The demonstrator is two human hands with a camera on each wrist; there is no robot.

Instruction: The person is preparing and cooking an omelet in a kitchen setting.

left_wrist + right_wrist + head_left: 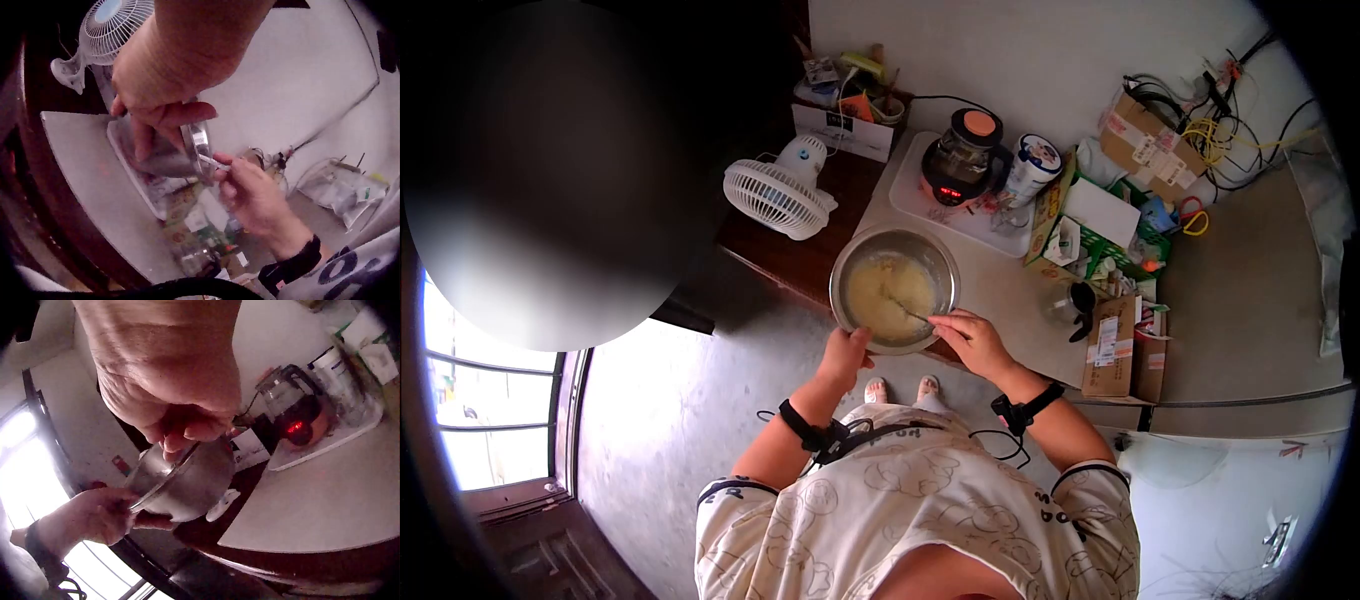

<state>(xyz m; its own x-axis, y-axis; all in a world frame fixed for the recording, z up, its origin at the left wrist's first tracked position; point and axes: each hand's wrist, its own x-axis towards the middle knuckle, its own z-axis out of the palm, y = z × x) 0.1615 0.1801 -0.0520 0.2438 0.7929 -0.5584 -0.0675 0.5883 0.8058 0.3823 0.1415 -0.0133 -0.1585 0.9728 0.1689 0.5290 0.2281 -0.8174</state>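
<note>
A round metal bowl [945, 262] holds a pale yellowish mixture [870, 295]. The left hand [843, 358] grips the bowl's near left rim, thumb on top; in the left wrist view the fingers of this hand [165, 81] spread under and along the bowl [165, 159]. The right hand [975, 343] pinches the handle of a thin utensil [912, 314] whose far end lies in the mixture. In the right wrist view the right hand [169, 381] is above the rim of the bowl [203, 481], its fingers curled and the utensil mostly hidden.
A white fan [775, 195] stands behind left. On a white tray [910, 180] are a glass kettle [963, 160] with a lit red display and a white canister [1032, 170]. A glass pot [1065, 302], a cardboard box [1110, 350] and a green crate [1155, 215] stand on the right.
</note>
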